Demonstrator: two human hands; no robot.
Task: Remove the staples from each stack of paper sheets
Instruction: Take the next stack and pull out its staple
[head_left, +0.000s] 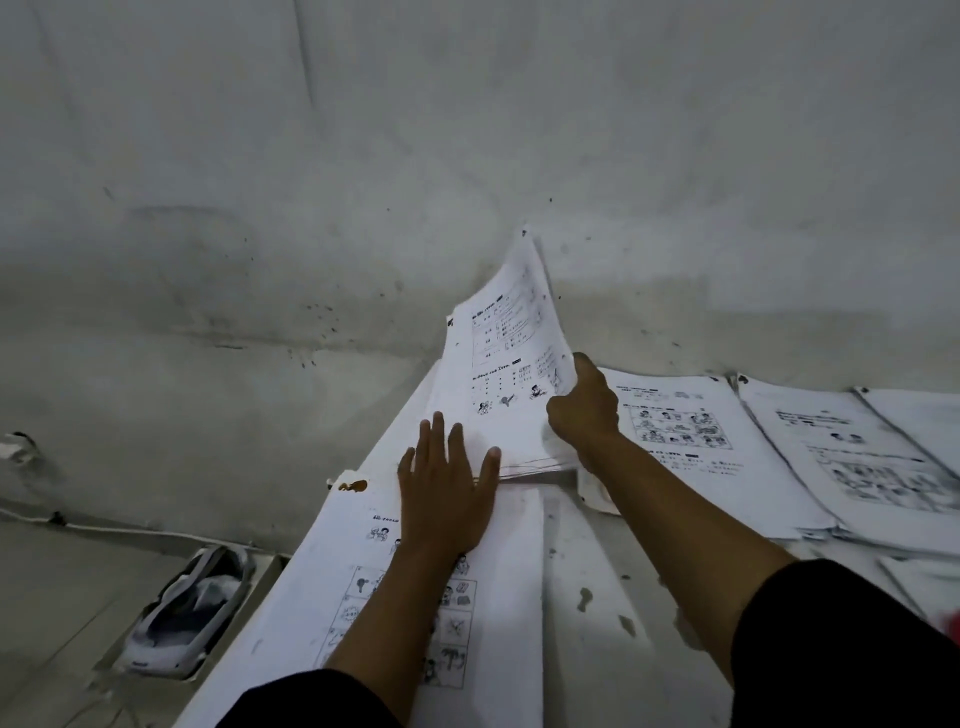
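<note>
My right hand (584, 410) grips the right edge of a thick stack of printed sheets (506, 369) and holds it tilted up, its far corner raised against the wall. My left hand (447, 483) lies flat with fingers spread, pressing on the near edge of that stack and on another printed stack (363, 582) that lies below it with a torn, stained corner. To the right lie more printed stacks (691, 441) spread side by side. No staple shows clearly.
A grey stained wall (363, 182) rises right behind the papers. The white work surface (587, 597) has dark marks. On the floor at lower left lies a grey and white shoe (192, 613), next to a cable along the wall.
</note>
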